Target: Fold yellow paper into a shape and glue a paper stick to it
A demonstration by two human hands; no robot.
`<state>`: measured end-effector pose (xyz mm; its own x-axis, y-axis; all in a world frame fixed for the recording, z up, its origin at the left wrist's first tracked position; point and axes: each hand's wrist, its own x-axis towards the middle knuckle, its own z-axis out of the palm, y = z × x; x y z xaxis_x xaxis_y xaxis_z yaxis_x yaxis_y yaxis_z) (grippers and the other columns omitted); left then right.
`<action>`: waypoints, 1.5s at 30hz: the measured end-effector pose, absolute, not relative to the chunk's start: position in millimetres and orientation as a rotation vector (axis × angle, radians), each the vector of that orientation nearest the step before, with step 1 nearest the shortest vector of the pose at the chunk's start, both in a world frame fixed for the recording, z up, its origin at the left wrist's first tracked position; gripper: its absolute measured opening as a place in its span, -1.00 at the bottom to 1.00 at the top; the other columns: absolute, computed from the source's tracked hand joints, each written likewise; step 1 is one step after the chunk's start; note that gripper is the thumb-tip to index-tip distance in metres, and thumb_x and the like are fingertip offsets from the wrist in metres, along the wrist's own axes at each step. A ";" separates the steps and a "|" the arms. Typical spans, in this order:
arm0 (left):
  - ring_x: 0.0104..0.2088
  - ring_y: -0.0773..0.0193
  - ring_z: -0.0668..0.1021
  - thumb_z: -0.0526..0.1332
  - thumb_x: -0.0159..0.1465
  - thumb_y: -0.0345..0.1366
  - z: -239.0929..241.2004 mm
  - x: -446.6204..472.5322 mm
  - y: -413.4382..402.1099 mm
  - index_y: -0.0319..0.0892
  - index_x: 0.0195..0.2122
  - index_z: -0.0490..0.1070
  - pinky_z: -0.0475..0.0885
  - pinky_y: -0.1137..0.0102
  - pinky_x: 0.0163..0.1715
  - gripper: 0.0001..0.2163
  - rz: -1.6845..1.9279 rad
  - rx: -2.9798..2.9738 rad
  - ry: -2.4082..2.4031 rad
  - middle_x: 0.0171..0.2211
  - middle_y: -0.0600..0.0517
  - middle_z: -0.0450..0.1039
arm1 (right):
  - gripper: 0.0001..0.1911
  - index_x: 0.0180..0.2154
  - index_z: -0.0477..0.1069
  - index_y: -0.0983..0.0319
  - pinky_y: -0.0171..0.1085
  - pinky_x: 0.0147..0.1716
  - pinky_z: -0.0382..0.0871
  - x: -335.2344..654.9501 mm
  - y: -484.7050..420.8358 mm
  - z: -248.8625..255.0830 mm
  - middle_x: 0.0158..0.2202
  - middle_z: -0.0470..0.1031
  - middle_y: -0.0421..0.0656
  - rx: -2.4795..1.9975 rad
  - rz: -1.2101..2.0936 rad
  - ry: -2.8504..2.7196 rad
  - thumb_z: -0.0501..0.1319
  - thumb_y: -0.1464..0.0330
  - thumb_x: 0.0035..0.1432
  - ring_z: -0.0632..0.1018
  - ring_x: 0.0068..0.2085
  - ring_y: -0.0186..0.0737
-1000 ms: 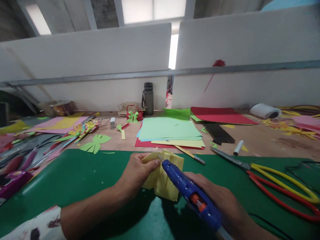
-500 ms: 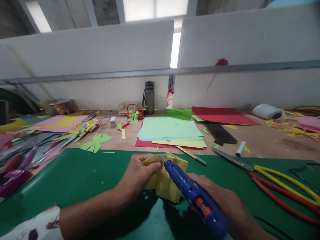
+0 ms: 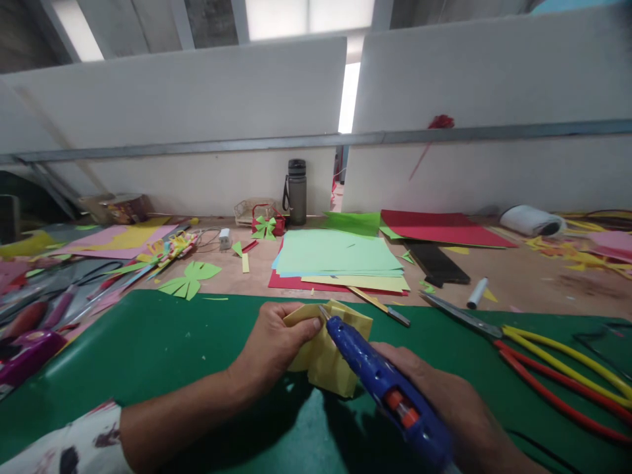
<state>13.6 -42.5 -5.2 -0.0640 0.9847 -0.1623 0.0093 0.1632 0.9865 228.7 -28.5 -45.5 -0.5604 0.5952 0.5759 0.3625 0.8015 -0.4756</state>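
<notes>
Between thumb and fingers, my left hand (image 3: 276, 339) pinches the left side of a folded yellow paper piece (image 3: 338, 362), held upright over the green mat (image 3: 187, 342). My right hand (image 3: 439, 395) is wrapped round a blue hot glue gun (image 3: 380, 375), whose body hides some of the fingers. The gun's metal nozzle meets the paper's upper edge close to my left thumb; whether glue is coming out I cannot tell. A red part shows in the slot of the gun's body.
Large scissors (image 3: 494, 332) with red and yellow handles lie at the right, near a white marker (image 3: 476, 293). A yellow cutter knife (image 3: 380, 306) lies before stacked coloured paper (image 3: 336, 253). Behind stands a grey bottle (image 3: 297, 194). Tools and a purple object (image 3: 29, 359) crowd the left.
Hands, yellow paper and glue gun hold almost the same pose. The whole view has shifted very slightly.
</notes>
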 end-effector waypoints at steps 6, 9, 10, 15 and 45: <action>-0.53 0.38 0.41 0.27 0.05 -0.21 -5.7 12.8 -41.9 -0.29 -0.41 0.49 0.26 0.52 -0.56 -0.79 1.113 1.067 1.327 -0.51 0.04 0.43 | -0.46 0.10 0.20 0.15 -0.36 -0.33 0.51 233.2 -23.1 -47.3 -0.12 0.54 -0.18 -0.649 0.267 -2.298 0.06 0.45 0.03 0.60 -0.22 -0.18; -0.53 0.38 0.41 0.27 0.06 -0.21 -5.7 12.6 -42.3 -0.29 -0.40 0.49 0.25 0.51 -0.56 -0.78 1.101 1.076 1.337 -0.51 0.04 0.42 | -0.45 0.10 0.22 0.15 -0.36 -0.33 0.52 236.5 -22.0 -49.0 -0.11 0.54 -0.18 -0.680 0.215 -2.304 0.06 0.47 0.03 0.61 -0.23 -0.18; -0.53 0.38 0.40 0.27 0.06 -0.21 -5.9 12.6 -42.4 -0.29 -0.41 0.49 0.25 0.52 -0.57 -0.78 1.102 1.080 1.341 -0.52 0.05 0.41 | -0.45 0.11 0.22 0.16 -0.36 -0.32 0.52 237.5 -21.7 -50.0 -0.10 0.54 -0.17 -0.686 0.200 -2.302 0.06 0.47 0.02 0.61 -0.23 -0.17; -0.53 0.37 0.40 0.25 0.06 -0.21 -8.2 12.5 -41.9 -0.30 -0.40 0.49 0.26 0.50 -0.56 -0.78 1.097 1.089 1.321 -0.51 0.03 0.41 | -0.48 0.10 0.25 0.19 -0.32 -0.25 0.52 240.7 -20.6 -54.7 -0.04 0.51 -0.13 -0.722 0.150 -2.323 0.05 0.49 0.05 0.59 -0.19 -0.14; -0.52 0.36 0.40 0.26 0.06 -0.21 -8.5 14.7 -42.7 -0.30 -0.42 0.49 0.25 0.50 -0.55 -0.79 1.131 1.120 1.319 -0.52 0.04 0.41 | -0.31 0.23 0.04 0.19 -0.31 -0.43 0.53 238.5 -30.1 -51.4 -0.12 0.55 -0.12 -0.788 0.031 -2.297 0.02 0.40 0.02 0.62 -0.31 -0.13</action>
